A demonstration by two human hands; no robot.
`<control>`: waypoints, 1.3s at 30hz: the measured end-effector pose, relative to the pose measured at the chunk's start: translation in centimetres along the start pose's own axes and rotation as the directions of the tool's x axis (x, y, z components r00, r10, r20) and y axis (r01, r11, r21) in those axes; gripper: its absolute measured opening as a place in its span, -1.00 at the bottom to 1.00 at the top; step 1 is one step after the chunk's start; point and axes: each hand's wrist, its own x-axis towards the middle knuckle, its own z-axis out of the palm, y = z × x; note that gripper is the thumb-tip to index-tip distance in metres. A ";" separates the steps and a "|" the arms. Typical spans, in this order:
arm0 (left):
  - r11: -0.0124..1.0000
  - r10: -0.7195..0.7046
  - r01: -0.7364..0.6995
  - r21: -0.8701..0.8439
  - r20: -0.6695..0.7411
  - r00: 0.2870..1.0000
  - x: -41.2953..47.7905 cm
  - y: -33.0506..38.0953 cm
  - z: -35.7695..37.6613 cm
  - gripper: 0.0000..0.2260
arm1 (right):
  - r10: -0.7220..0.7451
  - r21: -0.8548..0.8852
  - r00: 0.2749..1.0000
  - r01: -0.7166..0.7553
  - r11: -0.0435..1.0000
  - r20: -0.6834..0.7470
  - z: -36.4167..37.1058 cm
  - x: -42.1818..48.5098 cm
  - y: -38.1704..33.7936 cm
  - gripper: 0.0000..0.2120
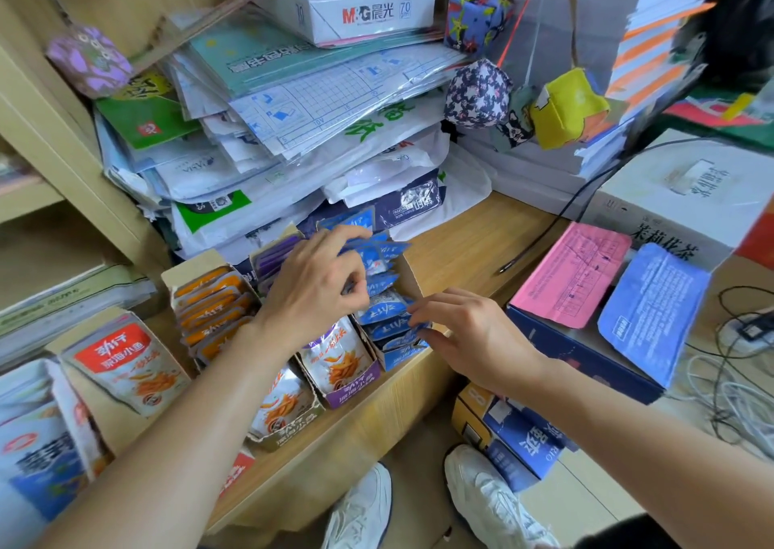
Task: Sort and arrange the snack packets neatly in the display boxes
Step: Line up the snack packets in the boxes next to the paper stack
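On the wooden shelf (460, 247) before us, we sort blue packets (379, 284) standing in their open box (400, 358).
Our right hand (473, 335) pinches a front packet (387, 313) by its corner; just behind, our left hand (314, 289) grips a fanned bunch (377, 251) above the box's rear, stacked papers (293, 129) beyond.

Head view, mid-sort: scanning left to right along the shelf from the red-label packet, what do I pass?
Red-label packet → orange packets → purple-fronted box → blue packets → pink sheet → blue sheet.
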 end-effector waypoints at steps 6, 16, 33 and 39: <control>0.993 0.077 -0.081 -0.089 -0.041 0.996 -0.5 0.3 -0.5 -0.91 | 0.054 0.036 0.998 -0.053 0.998 -0.017 0.4 -0.2 -0.1 -0.83; 0.991 0.113 -0.120 0.052 0.115 0.987 -0.8 0.4 0.3 -0.76 | 0.214 0.189 0.975 -0.200 0.961 -0.053 0.7 -0.7 -0.5 -0.86; 0.999 0.019 -0.024 0.042 0.111 0.994 -0.2 0.6 0.1 -0.87 | 0.155 0.154 0.988 -0.150 0.977 -0.024 0.2 -0.7 -0.1 -0.86; 0.992 -0.050 0.050 -0.115 -0.001 0.999 -0.5 0.2 -0.7 -0.87 | 0.176 0.190 0.979 -0.153 0.970 -0.107 -0.4 -0.4 0.2 -0.87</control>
